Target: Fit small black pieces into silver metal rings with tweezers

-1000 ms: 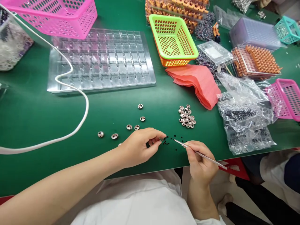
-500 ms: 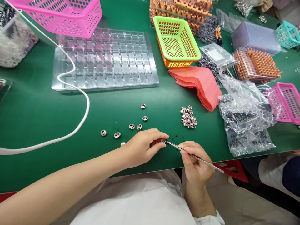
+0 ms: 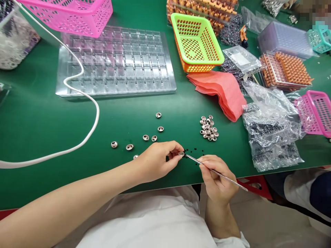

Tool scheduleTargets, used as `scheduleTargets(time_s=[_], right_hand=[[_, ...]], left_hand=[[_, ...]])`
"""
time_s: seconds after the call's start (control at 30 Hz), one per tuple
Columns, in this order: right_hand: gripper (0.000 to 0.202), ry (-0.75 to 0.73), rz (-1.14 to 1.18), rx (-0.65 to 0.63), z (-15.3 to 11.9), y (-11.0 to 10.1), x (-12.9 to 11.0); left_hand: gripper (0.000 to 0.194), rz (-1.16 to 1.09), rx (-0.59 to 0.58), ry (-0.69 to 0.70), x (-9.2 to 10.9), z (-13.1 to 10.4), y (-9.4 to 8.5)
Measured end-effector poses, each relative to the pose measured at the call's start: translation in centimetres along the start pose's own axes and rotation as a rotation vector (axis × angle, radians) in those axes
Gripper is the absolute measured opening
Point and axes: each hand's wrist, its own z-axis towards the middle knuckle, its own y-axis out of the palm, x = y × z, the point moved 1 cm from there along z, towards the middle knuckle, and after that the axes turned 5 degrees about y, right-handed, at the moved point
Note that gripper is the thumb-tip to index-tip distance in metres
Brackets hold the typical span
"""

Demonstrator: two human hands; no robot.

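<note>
Between the thumb and fingertips of my left hand (image 3: 161, 159) is a small silver metal cap (image 3: 181, 154), its hollow side showing. My right hand (image 3: 219, 177) grips a thin metal pick (image 3: 198, 160) like a pen, and its tip lies at the cap's right edge. Whether the tip touches the cap I cannot tell. Tiny black bits (image 3: 195, 149) are scattered on the green table around the tip. Left of my fingers lie several loose caps (image 3: 146, 137), some with dark holes. A heap of similar caps (image 3: 209, 128) sits to the right, beyond my right hand.
A clear compartment tray (image 3: 116, 65) lies at the back left, with a white cable (image 3: 97, 117) running across its left part. Behind the heap are a green basket (image 3: 196, 60), a red cloth (image 3: 227, 93) and plastic bags (image 3: 274, 137). A pink basket (image 3: 318, 113) stands far right.
The view has shifted slightly. The cap in my left fingers has tilted a little, with its hollow showing more, and the pick's tip has drawn slightly to the right.
</note>
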Motion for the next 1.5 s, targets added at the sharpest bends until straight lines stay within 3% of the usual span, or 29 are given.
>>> scheduleTargets(time_s=[0.63,1.17,1.5], right_hand=[[0.045,-0.017,-0.036,-0.167,0.02,-0.03,0.13],[0.04,-0.045,-0.087,-0.187,0.4,0.0,-0.15],[0.037,-0.027,-0.097,-0.111,0.14,0.24,0.04]], left_hand=[[0.018,0.058,0.045,0.156,-0.21,-0.2,0.13],[0.016,0.072,0.053,0.168,-0.31,-0.14,0.27],[0.016,0.059,0.048,0.141,-0.19,-0.1,0.28]])
